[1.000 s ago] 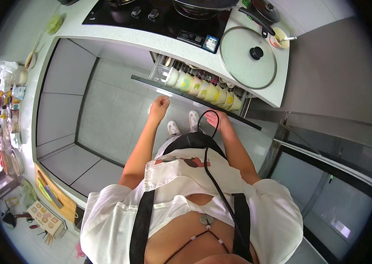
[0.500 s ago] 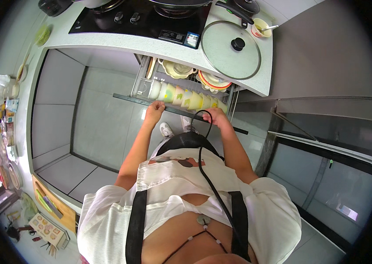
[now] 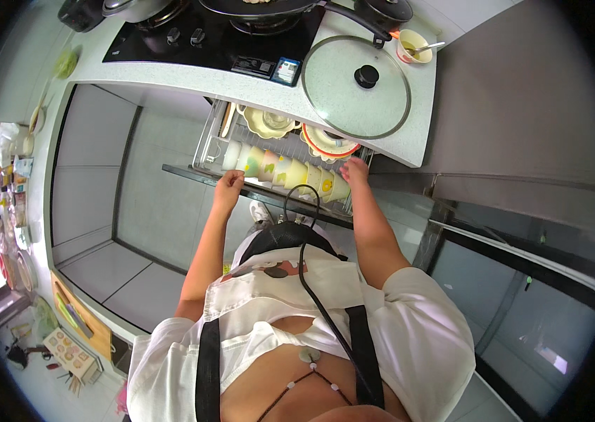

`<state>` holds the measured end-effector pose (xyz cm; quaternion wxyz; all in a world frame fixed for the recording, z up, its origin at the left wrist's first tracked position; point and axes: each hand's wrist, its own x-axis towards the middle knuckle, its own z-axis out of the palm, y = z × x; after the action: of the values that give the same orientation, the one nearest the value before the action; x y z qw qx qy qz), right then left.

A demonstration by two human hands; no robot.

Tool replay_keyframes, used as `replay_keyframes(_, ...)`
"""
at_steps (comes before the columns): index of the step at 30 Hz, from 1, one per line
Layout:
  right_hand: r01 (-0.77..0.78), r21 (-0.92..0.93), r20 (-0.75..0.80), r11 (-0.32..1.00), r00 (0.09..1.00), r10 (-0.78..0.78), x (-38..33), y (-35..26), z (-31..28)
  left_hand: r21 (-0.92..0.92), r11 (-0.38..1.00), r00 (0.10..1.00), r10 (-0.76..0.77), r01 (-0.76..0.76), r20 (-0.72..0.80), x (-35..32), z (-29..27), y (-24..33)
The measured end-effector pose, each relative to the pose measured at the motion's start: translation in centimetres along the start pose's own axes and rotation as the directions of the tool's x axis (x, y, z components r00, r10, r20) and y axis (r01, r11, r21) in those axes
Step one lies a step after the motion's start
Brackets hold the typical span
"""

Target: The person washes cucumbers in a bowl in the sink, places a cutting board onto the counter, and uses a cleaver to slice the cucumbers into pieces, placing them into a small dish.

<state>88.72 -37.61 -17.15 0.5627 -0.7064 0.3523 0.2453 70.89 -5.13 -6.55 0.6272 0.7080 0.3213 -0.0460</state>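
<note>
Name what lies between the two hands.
In the head view, a row of pale, cup-shaped dishes in the drawer lies between the left hand and the right hand.

White short-sleeved shirt (image 3: 420, 344), black shoulder straps (image 3: 208, 373), black cable (image 3: 303, 259), dark beaded cord necklace (image 3: 291, 385), round pale pendant (image 3: 309, 354), white shoe (image 3: 259, 211)

I'm taking the drawer (image 3: 195, 176) as ref. In it: cups (image 3: 283, 171) rowed along the front, bowl (image 3: 268, 121) behind at L, plates (image 3: 331, 143) behind at R. Counter (image 3: 142, 74) runs behind it w/ hob (image 3: 171, 55), pan (image 3: 258, 7) on hob; lid (image 3: 336, 102) behind R. Chopping board (image 3: 102, 339) well L & in front.
</note>
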Motion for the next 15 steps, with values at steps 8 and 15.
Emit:
replay_keyframes(8, -0.028, -0.173, -0.024, 0.984, 0.999, 0.024, 2.7, -2.3, 1.1, -0.055, 0.998, 0.995, 0.001, -0.006, -0.095, -1.1, 5.0, 0.9)
replay_keyframes(15, -0.125, -0.333, -0.181, 0.934, 0.981, 0.067, 6.4, -2.3, 1.3, -0.019, 0.999, 0.988, -0.032, 0.03, -0.148, -0.6, 9.0, 1.4)
